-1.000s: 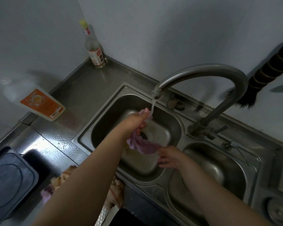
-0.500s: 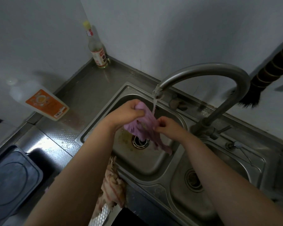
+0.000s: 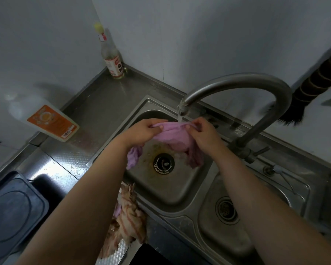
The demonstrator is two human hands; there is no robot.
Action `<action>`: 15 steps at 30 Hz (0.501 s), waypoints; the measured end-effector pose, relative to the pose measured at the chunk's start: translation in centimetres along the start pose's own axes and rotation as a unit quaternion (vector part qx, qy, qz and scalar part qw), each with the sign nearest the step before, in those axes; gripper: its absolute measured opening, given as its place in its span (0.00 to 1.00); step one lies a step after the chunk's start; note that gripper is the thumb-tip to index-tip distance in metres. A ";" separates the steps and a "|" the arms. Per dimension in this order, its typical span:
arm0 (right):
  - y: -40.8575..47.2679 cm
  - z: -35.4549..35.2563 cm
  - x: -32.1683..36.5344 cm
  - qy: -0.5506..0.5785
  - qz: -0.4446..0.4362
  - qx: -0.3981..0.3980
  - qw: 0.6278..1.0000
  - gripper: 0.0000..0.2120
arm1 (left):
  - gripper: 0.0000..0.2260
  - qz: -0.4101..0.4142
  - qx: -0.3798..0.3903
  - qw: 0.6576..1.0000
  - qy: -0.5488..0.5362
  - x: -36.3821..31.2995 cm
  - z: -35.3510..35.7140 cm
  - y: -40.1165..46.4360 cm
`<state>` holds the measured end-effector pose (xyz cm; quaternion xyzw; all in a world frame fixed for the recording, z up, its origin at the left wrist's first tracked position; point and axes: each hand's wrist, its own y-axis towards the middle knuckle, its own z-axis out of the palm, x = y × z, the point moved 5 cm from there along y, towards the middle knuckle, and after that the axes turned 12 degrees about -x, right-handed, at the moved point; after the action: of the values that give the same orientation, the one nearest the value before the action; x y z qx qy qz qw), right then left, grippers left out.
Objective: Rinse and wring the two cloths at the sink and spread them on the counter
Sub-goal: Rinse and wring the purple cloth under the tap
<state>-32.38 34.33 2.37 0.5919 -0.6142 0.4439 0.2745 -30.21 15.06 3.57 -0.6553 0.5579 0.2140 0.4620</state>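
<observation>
Purple cloth (image 3: 172,136) stretches under the running faucet (image 3: 237,83) above the left basin (image 3: 170,190), drain at 6 o'clock, pinched along its edge by left hand (image 3: 141,132) and right hand (image 3: 204,134), while a striped cloth (image 3: 130,217), seemingly bunched, lies on the counter (image 3: 96,104) at 7 o'clock.

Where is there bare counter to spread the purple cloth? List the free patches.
Free: the steel counter between the corner bottle, the tipped orange-labelled bottle and the left basin's rim.
Crowded: the front edge, where the striped cloth lies beside the dark tray.
</observation>
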 end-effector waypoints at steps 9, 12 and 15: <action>1.4 1.3 2.3 0.120 0.049 0.040 0.991 0.14 | 0.15 0.057 -0.099 0.993 -0.016 -0.3 1.1 1.5; 1.1 2.3 0.7 0.095 0.080 0.154 0.980 0.24 | 0.16 0.021 -0.154 0.984 -0.090 -0.8 -0.1 1.3; -0.1 3.2 -1.0 0.038 0.098 0.249 0.963 0.24 | 0.15 -0.002 -0.153 0.968 -0.199 -2.3 -0.4 1.6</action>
<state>-31.51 32.01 0.05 0.5614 -0.5282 0.6297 0.0966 -32.45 16.00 5.00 -0.6635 0.4141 0.4219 0.4586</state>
